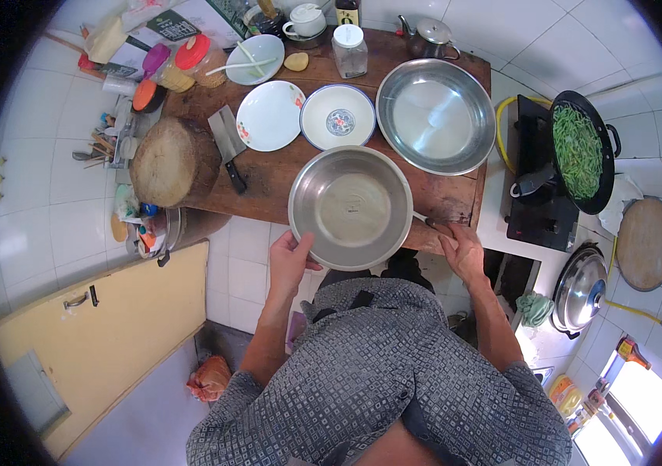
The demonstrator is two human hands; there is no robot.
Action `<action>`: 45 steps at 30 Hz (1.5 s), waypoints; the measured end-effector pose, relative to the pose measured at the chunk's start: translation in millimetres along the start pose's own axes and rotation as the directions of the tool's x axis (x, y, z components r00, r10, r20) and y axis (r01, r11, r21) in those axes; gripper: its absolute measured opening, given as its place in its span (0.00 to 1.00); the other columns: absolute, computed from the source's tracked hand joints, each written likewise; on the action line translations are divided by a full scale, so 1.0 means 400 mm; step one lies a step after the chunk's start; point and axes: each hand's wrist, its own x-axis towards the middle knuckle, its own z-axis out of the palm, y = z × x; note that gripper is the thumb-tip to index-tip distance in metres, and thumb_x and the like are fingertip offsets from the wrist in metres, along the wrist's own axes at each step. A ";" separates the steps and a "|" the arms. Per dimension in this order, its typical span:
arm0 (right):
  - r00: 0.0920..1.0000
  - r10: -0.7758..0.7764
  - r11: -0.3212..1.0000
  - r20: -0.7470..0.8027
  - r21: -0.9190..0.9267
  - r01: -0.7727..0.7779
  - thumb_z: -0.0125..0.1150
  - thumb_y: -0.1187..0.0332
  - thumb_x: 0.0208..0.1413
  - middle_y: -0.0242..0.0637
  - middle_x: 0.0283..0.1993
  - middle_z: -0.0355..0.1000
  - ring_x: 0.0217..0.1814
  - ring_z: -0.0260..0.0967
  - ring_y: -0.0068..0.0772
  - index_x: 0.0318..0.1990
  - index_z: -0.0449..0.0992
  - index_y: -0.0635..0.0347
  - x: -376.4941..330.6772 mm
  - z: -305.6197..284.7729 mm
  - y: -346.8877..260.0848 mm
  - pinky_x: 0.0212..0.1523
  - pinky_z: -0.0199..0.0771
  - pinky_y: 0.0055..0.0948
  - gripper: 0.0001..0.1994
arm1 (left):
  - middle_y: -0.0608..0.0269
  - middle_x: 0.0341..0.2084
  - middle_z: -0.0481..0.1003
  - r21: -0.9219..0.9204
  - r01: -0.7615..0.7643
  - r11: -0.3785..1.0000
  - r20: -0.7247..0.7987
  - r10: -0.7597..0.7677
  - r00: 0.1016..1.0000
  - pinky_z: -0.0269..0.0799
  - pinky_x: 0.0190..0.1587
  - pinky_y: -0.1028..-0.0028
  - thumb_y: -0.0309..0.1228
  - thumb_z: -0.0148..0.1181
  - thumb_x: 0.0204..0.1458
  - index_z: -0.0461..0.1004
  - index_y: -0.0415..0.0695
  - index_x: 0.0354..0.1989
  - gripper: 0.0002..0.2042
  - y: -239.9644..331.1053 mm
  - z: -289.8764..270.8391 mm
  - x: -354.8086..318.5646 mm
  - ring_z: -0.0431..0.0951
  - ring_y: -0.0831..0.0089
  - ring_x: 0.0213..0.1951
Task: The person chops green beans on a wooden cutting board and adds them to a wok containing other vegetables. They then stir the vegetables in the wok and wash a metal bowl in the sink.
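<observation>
A stainless-steel basin (pixel 350 167) is at the front edge of the wooden table, partly over it. My left hand (pixel 292 260) grips the near left of its rim, with the thumb on top. In my right hand (pixel 464 252), beside the basin's right side, is a dark-handled utensil (pixel 432 224) with a pale metal shaft; its far end is hidden by the basin. Just behind the basin are a white bowl with a blue pattern (pixel 362 105) and a white plate with floral edging (pixel 265 116). A larger metal basin (pixel 436 101) sits to the right.
On the table's left lie a cleaver (pixel 227 140) and a round chopping block (pixel 172 161). A black wok (pixel 579 147) of green vegetables stands on the stove (pixel 536 175) at right. Jars (pixel 350 54) and a bowl with a spoon (pixel 249 70) line the back.
</observation>
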 end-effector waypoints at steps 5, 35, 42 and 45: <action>0.988 0.036 0.998 -0.149 0.047 -0.030 0.67 0.66 0.63 0.50 0.52 0.81 0.53 0.79 0.57 0.56 0.80 0.63 -0.006 0.008 -0.052 0.55 0.79 0.46 0.17 | 0.60 0.32 0.82 0.008 -0.008 1.000 0.058 0.007 0.998 0.81 0.22 0.77 0.32 0.63 0.67 0.79 0.35 0.50 0.12 0.003 0.032 0.000 0.81 0.77 0.24; 0.280 0.956 0.179 -0.080 0.921 -0.347 0.54 0.59 0.75 0.43 0.38 0.84 0.38 0.81 0.31 0.49 0.81 0.70 -0.656 -0.047 -0.309 0.42 0.83 0.34 0.19 | 0.56 0.36 0.81 0.513 -0.321 0.796 0.776 -0.270 0.571 0.80 0.21 0.76 0.30 0.60 0.68 0.76 0.32 0.49 0.12 -0.083 0.535 -0.128 0.81 0.74 0.24; 0.113 0.991 0.111 -0.074 0.925 -0.364 0.51 0.56 0.74 0.45 0.36 0.83 0.38 0.82 0.36 0.49 0.81 0.69 -0.899 -0.023 -0.262 0.43 0.83 0.38 0.21 | 0.57 0.37 0.83 0.525 -0.425 0.737 0.839 -0.364 0.405 0.83 0.23 0.76 0.31 0.61 0.68 0.77 0.34 0.51 0.12 -0.244 0.663 -0.307 0.83 0.74 0.27; 0.033 0.998 0.054 -0.047 0.961 -0.273 0.52 0.57 0.73 0.42 0.37 0.83 0.37 0.82 0.32 0.49 0.82 0.68 -1.026 -0.012 -0.243 0.42 0.83 0.35 0.20 | 0.58 0.37 0.83 0.527 -0.487 0.696 0.849 -0.407 0.338 0.83 0.23 0.76 0.32 0.61 0.68 0.77 0.35 0.50 0.11 -0.312 0.722 -0.398 0.83 0.74 0.27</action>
